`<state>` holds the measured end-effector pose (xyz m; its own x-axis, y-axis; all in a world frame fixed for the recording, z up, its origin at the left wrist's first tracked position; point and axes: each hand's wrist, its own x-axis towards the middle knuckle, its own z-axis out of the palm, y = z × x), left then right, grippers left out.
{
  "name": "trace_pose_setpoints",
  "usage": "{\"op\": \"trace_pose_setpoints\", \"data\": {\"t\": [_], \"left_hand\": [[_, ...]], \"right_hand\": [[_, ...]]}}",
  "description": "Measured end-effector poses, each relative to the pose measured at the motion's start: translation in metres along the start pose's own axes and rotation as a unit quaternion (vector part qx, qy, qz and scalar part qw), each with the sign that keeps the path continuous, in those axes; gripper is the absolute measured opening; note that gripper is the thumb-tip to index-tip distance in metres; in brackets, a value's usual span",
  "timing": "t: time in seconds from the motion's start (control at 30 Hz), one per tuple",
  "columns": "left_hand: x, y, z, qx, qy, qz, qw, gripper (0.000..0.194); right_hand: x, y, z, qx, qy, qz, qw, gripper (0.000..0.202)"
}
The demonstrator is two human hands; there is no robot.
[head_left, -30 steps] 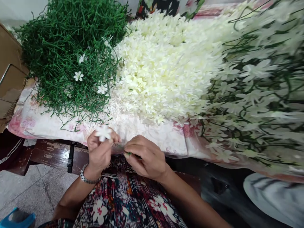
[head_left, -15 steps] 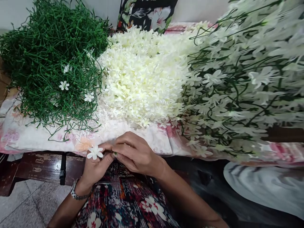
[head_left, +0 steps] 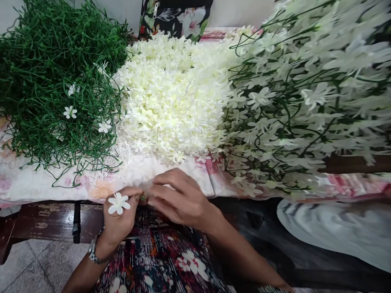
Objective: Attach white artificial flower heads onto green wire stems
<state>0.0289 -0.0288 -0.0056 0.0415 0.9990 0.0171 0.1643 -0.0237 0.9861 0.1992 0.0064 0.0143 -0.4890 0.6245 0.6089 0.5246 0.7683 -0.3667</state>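
My left hand (head_left: 120, 215) is closed, thumb and forefinger pinching a green artificial flower stem (head_left: 143, 198) whose tip pokes out at the fingertips. A white artificial flower (head_left: 118, 203) shows against the back of this hand, petals facing up. Just to the right, my right hand (head_left: 180, 199) has its fingers bent in toward the green tip. Its fingertips are slightly blurred, and whatever sits between them is too small to make out. Both hands are over my lap, at the near edge of the cloth-covered surface (head_left: 171, 171).
A heap of green stems (head_left: 61, 73) lies at the left, with several white flowers on it. Loose white petals (head_left: 174, 97) are piled in the middle. Finished-looking white flowers on stems (head_left: 290, 106) fill the right. A floral bag (head_left: 177, 18) stands behind.
The view has shifted, so the piles sit further left. My right fingers have drawn slightly away from my left fingertips, and the white flower has turned to face up more.
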Motion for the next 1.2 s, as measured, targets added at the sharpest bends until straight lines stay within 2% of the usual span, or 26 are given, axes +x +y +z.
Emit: {"op": "trace_pose_setpoints", "data": {"t": [0.07,0.1,0.13,0.2,0.33,0.4,0.57,0.8,0.97,1.07,1.2], "left_hand": [[0.001,0.003,0.000,-0.070,-0.010,-0.042,0.997,0.008],[0.002,0.005,0.000,-0.096,-0.015,-0.057,0.994,0.007],[0.003,0.007,0.000,-0.112,-0.017,-0.065,0.991,0.007],[0.005,0.009,0.002,-0.124,-0.022,-0.067,0.990,0.007],[0.008,0.009,0.005,-0.161,-0.023,-0.051,0.985,0.006],[0.010,0.008,0.006,-0.178,-0.023,-0.045,0.983,0.005],[0.011,0.005,0.005,-0.165,-0.016,-0.090,0.982,0.007],[0.013,0.007,0.013,-0.169,-0.008,-0.090,0.981,0.009],[0.013,0.009,0.015,-0.190,-0.016,-0.086,0.978,0.007],[0.012,0.008,0.013,-0.192,-0.027,-0.097,0.976,0.006],[0.010,0.008,0.011,-0.192,-0.022,-0.091,0.977,0.006]], "right_hand": [[-0.010,0.011,-0.009,-0.089,0.058,0.036,0.994,0.011],[-0.015,0.017,-0.013,-0.148,0.061,0.081,0.984,0.010],[-0.020,0.022,-0.016,-0.198,0.039,0.131,0.971,0.008],[-0.026,0.032,-0.018,-0.255,-0.005,0.178,0.950,0.006],[-0.029,0.040,-0.012,-0.304,-0.052,0.189,0.932,0.008],[-0.029,0.041,-0.008,-0.318,-0.048,0.190,0.928,0.010],[-0.036,0.042,-0.009,-0.319,-0.008,0.202,0.926,0.011],[-0.043,0.036,-0.018,-0.198,0.069,0.272,0.939,0.007],[-0.046,0.036,-0.019,-0.200,0.081,0.278,0.936,0.005],[-0.050,0.038,-0.020,-0.217,0.069,0.275,0.934,0.005],[-0.052,0.037,-0.022,-0.271,0.064,0.281,0.918,0.010]]}}
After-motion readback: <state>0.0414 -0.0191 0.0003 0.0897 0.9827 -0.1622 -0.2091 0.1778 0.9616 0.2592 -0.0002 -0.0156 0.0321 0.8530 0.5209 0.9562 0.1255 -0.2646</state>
